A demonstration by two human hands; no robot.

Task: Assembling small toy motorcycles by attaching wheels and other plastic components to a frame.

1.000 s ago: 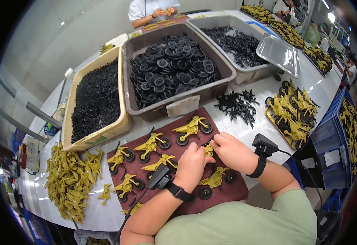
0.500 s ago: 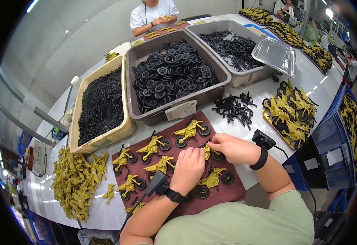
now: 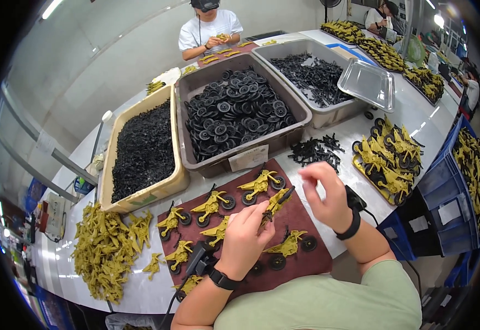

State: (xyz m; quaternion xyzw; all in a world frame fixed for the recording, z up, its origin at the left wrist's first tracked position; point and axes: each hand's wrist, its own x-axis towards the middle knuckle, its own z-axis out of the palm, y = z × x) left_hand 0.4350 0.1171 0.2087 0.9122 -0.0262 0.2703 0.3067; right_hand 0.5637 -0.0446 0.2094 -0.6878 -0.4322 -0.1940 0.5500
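My left hand pinches a yellow toy motorcycle with black parts, tilted above the maroon mat. One of its black wheels shows nearly edge-on at the upper end; my fingers cover its lower part. To the right of it, my right hand is raised with thumb and fingers apart and nothing in it. Around my left hand, several more yellow motorcycles with black wheels lie on the mat, among them one at the front right and one at the back.
Behind the mat stand a cream bin of small black parts, a brown bin of black wheels and a grey bin of black pieces. Yellow bodies are heaped at left; a loaded tray sits at right. Across the table a person works.
My right hand has come off the motorcycle and moved up and right, its fingers opening. My left hand keeps the motorcycle, now lifted and tilted.
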